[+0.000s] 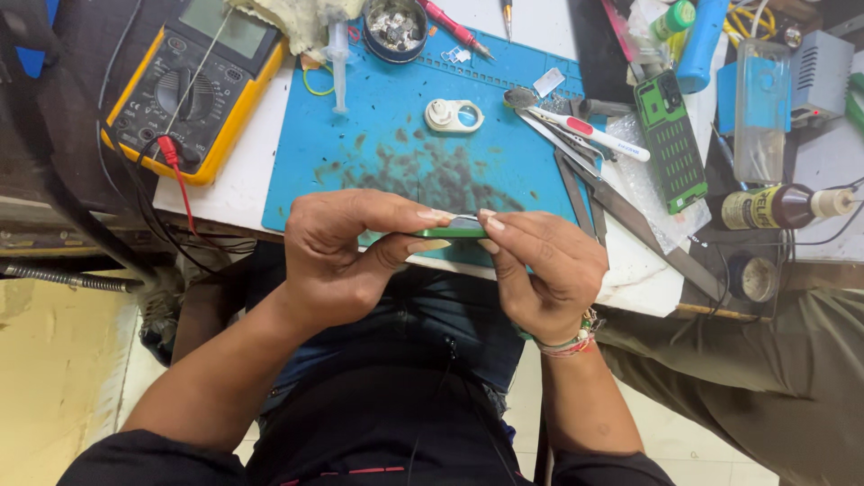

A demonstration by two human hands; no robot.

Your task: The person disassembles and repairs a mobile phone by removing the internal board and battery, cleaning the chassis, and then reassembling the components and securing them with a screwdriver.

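Both my hands pinch a thin green flat part (457, 228), seen edge-on, just in front of the table's near edge. My left hand (346, 256) grips its left end between thumb and fingers. My right hand (544, 270), with a beaded bracelet at the wrist, grips its right end. The part hangs above my lap, over the front of the blue work mat (396, 135).
On the mat lie a white ring-shaped piece (454, 115), tweezers and a pen-like tool (585, 130), a syringe (338, 58) and a round tin of small parts (394, 27). A yellow multimeter (193, 81) sits left; a green phone frame (670, 139), bottles and boxes crowd the right.
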